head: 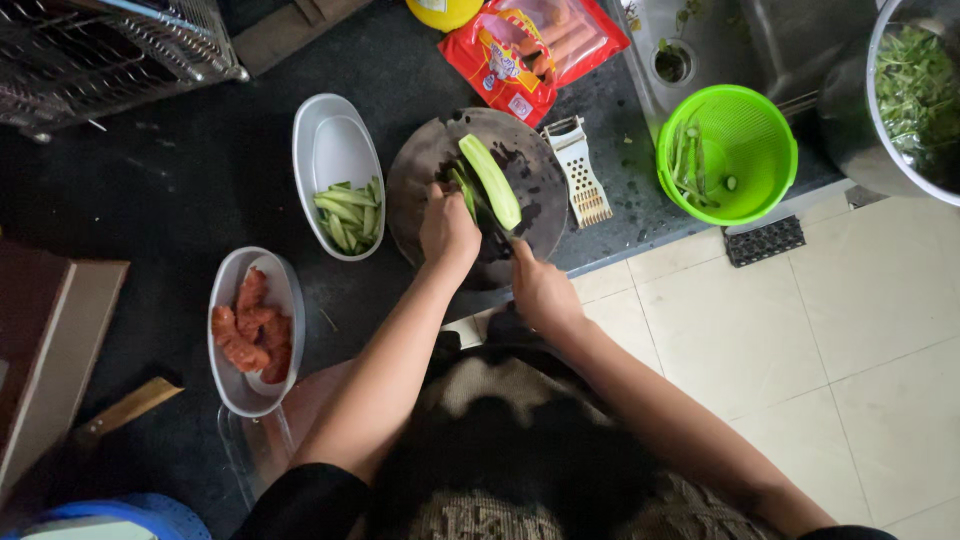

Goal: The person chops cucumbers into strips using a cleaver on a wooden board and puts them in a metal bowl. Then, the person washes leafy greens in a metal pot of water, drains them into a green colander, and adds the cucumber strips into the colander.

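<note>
Pressing down on a round dark cutting board (420,170), the left hand (447,228) curls its fingers over thin green cucumber strips (464,190) at the board's middle. Just beside that hand lies a long peeled pale-green cucumber half (491,180), set slantwise across the board. The right hand (540,290) is closed around a dark knife handle (515,248) at the board's near edge; the blade is mostly hidden between the hands, so I cannot tell where its edge rests. Left of the board sits a white oval dish (335,140) holding cut cucumber sticks (350,213), and nearer the person a second white oval dish (238,385) holds reddish sausage pieces (250,330). A small white grater (581,172) lies touching the board's right rim. Farther right, a bright green plastic colander (750,130) holds a few green scraps, and a red packet of sausages (530,50) lies beyond the board on the dark countertop (180,170).
</note>
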